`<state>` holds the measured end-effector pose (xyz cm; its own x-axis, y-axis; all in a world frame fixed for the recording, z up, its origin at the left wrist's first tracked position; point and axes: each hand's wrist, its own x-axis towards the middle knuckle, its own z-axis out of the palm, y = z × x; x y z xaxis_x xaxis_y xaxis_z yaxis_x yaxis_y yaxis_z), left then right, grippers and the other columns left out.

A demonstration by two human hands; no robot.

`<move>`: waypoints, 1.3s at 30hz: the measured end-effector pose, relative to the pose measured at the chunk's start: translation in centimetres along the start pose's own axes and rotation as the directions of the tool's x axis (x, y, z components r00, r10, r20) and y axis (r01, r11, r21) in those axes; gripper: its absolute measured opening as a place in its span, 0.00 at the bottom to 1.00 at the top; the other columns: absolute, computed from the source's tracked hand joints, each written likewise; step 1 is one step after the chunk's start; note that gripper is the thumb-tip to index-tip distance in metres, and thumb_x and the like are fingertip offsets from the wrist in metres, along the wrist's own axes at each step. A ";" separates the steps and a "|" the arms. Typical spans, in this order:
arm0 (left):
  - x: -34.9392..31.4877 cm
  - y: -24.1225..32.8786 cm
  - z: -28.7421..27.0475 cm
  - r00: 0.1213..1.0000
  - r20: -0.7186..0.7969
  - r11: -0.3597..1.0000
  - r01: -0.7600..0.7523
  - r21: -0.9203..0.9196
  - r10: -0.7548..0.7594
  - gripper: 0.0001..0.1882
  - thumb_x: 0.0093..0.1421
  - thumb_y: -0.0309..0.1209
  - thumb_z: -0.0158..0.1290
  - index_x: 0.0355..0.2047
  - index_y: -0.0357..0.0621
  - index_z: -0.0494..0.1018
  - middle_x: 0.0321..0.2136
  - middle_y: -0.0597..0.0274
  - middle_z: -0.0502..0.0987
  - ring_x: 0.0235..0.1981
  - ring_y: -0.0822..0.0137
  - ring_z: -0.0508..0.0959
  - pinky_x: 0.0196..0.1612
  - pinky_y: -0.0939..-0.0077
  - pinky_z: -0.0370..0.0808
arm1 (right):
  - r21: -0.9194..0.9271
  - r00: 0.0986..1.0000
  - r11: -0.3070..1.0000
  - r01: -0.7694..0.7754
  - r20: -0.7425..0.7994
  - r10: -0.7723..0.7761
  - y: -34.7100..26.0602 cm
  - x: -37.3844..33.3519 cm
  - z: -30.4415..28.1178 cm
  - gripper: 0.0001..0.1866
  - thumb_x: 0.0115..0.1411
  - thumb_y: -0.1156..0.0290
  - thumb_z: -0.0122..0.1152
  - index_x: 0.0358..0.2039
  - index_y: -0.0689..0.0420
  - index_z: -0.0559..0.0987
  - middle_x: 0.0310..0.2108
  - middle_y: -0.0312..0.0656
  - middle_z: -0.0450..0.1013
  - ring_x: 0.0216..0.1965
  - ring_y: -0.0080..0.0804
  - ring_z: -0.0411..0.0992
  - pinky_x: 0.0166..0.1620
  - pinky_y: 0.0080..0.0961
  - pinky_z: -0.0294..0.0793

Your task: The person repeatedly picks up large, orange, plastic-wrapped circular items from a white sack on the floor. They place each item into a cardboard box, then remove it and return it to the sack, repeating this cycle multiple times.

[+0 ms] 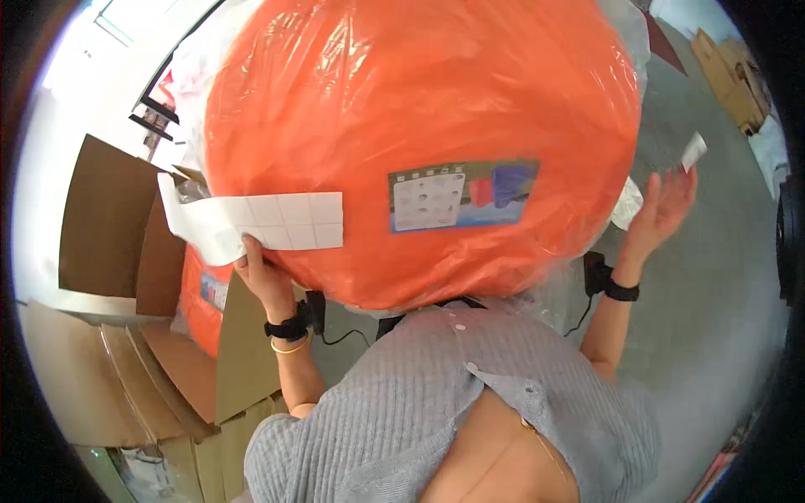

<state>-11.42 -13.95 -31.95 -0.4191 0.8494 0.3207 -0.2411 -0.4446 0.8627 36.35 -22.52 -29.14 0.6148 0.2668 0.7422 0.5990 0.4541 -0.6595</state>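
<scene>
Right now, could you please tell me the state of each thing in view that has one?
Sheet, bent toward its left end
Left hand, closed on the sheet
Right hand, raised
Small label, touching that hand
Orange bundle, wrapped in clear plastic
Box, open

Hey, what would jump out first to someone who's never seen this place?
Probably the huge plastic-wrapped orange bundle filling the upper middle, with a colourful printed card on it. Next, the white gridded sheet in the left hand, at lower left of the bundle, and the right hand at far right, with a small white piece.
</scene>
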 end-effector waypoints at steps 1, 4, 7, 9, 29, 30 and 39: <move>-0.1 -0.5 -0.7 1.000 0.008 1.000 -0.014 0.020 0.014 0.08 0.61 0.29 0.44 0.33 0.37 0.71 0.32 0.66 0.73 0.31 0.77 0.70 0.36 0.80 0.66 | -0.027 0.988 0.988 0.155 -0.006 -0.155 -2.3 1.0 1.1 0.21 0.54 0.78 0.55 0.49 0.60 0.65 0.47 0.45 0.65 0.48 0.31 0.64 0.51 0.27 0.63; -0.4 -0.5 0.2 0.999 0.021 0.999 -0.041 -0.007 0.041 0.10 0.61 0.28 0.44 0.35 0.34 0.71 0.36 0.62 0.74 0.35 0.75 0.71 0.39 0.80 0.67 | 0.152 0.950 0.984 -0.089 0.309 0.038 -5.9 -0.4 4.0 0.12 0.50 0.80 0.59 0.37 0.59 0.73 0.38 0.41 0.70 0.40 0.26 0.69 0.43 0.23 0.69; -0.7 -0.1 1.6 0.997 0.022 0.997 -0.067 -0.033 0.068 0.10 0.61 0.29 0.44 0.36 0.33 0.70 0.36 0.61 0.74 0.35 0.75 0.71 0.40 0.80 0.67 | 0.277 0.791 0.918 -0.284 0.608 0.061 -9.9 -1.5 9.2 0.06 0.50 0.77 0.61 0.29 0.60 0.74 0.26 0.36 0.72 0.27 0.19 0.70 0.32 0.16 0.70; -0.7 -0.1 1.7 0.995 0.015 0.995 -0.094 -0.038 0.094 0.11 0.61 0.29 0.44 0.36 0.32 0.70 0.36 0.61 0.74 0.35 0.75 0.71 0.40 0.80 0.67 | 0.252 0.693 0.875 -0.414 0.710 0.123 -11.0 -2.3 11.7 0.05 0.51 0.76 0.60 0.28 0.61 0.74 0.23 0.34 0.72 0.23 0.17 0.70 0.28 0.14 0.69; -0.6 -0.6 0.4 0.995 -0.099 0.997 0.022 0.072 -0.015 0.11 0.61 0.34 0.46 0.26 0.39 0.71 0.26 0.67 0.73 0.28 0.78 0.68 0.33 0.83 0.63 | -0.353 0.963 0.928 -0.122 0.183 0.196 2.0 -1.4 6.6 0.22 0.47 0.62 0.65 0.38 0.60 0.69 0.31 0.44 0.71 0.33 0.32 0.70 0.37 0.24 0.69; -1.1 0.0 2.2 0.987 -0.157 0.995 -0.021 0.096 0.036 0.13 0.60 0.35 0.46 0.24 0.40 0.70 0.25 0.68 0.72 0.26 0.78 0.67 0.32 0.84 0.62 | -0.365 0.976 0.928 -0.074 0.164 0.142 3.5 -1.5 4.5 0.21 0.48 0.62 0.63 0.39 0.61 0.69 0.33 0.43 0.70 0.36 0.31 0.69 0.39 0.24 0.68; -1.1 -0.5 1.2 0.990 -0.126 0.981 0.082 0.176 -0.060 0.16 0.59 0.37 0.48 0.16 0.48 0.64 0.19 0.72 0.68 0.23 0.79 0.65 0.28 0.84 0.61 | 0.059 0.675 0.710 -0.702 0.376 0.636 9.5 -7.3 0.6 0.22 0.56 0.65 0.55 0.48 0.64 0.68 0.45 0.39 0.68 0.44 0.24 0.66 0.47 0.21 0.65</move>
<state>-9.77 -14.33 -32.21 -0.5105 0.8321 0.2167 -0.1166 -0.3167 0.9413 37.24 -19.65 -40.79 0.6028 0.7878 0.1264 -0.0361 0.1851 -0.9820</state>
